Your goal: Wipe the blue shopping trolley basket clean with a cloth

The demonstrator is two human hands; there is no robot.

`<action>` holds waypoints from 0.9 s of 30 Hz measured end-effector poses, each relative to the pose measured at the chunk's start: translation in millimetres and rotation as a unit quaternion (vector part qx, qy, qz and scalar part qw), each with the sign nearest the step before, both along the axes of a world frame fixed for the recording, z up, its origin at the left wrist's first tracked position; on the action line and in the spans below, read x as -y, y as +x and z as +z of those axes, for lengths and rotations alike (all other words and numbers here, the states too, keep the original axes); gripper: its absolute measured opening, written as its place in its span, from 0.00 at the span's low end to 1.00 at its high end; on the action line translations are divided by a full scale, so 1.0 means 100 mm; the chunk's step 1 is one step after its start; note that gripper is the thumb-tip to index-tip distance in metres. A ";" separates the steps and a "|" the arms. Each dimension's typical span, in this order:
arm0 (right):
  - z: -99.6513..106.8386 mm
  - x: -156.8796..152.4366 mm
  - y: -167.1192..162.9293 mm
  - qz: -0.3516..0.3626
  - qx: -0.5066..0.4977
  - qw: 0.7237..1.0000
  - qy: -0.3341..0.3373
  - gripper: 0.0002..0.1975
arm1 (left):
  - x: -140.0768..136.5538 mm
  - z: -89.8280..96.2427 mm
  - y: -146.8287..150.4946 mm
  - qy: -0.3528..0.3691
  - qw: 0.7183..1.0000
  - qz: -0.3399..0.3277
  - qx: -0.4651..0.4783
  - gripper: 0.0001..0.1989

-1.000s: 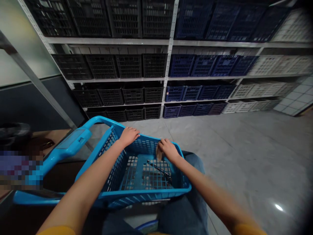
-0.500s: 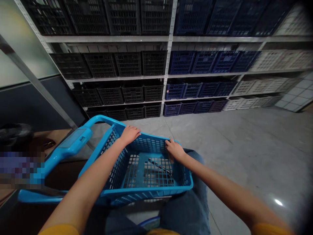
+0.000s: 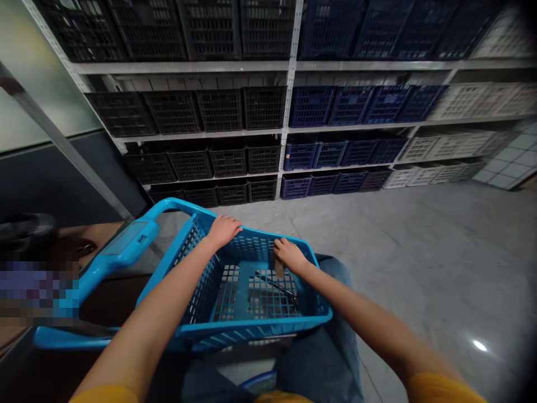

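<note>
A bright blue plastic shopping cart basket (image 3: 260, 323) with slotted walls and a grid bottom stands in front of me, its handle (image 3: 126, 240) to the left. My left hand (image 3: 225, 230) is closed over the far rim near the handle end. Farther right, my right hand (image 3: 289, 254) is inside the basket against the far wall, fingers closed on a small brownish cloth (image 3: 278, 268) that hangs below them. The hand covers most of the cloth. Dark frame bars show through the basket's grid bottom.
White metal shelves (image 3: 184, 67) hold rows of black crates (image 3: 220, 110), blue crates (image 3: 311, 106) and white crates (image 3: 457, 102). Grey floor (image 3: 419, 252) stretches to the right. My knee (image 3: 335, 336) is close to the basket's right end. A metal bar (image 3: 71, 151) slants at the left.
My right hand has slid left along the inside of the far wall with the cloth. My left hand stays on the rim, and the basket has hardly moved.
</note>
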State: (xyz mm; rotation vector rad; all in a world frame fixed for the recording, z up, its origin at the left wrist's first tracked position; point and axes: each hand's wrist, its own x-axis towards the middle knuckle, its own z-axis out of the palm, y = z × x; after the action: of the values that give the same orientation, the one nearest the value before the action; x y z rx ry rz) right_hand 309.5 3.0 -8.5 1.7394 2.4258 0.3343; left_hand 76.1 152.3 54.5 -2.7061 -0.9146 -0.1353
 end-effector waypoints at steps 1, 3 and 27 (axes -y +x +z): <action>0.01 0.05 0.05 -0.017 0.004 1.000 -0.007 0.11 | 0.00 -0.01 0.00 0.002 1.000 0.000 -0.002 0.16; 0.09 0.09 0.04 -0.032 -0.001 0.999 -0.007 0.10 | 0.00 -0.01 0.01 0.005 1.000 0.001 -0.002 0.15; -0.45 -0.25 -0.24 0.089 -0.004 0.995 0.033 0.11 | 0.04 -0.02 0.00 0.007 1.000 0.007 0.014 0.14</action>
State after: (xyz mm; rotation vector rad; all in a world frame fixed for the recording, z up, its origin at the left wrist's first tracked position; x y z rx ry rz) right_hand 285.7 28.3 -54.0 1.5542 2.6114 0.4325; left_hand 75.8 148.1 52.4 -2.6911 -0.9359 -0.1775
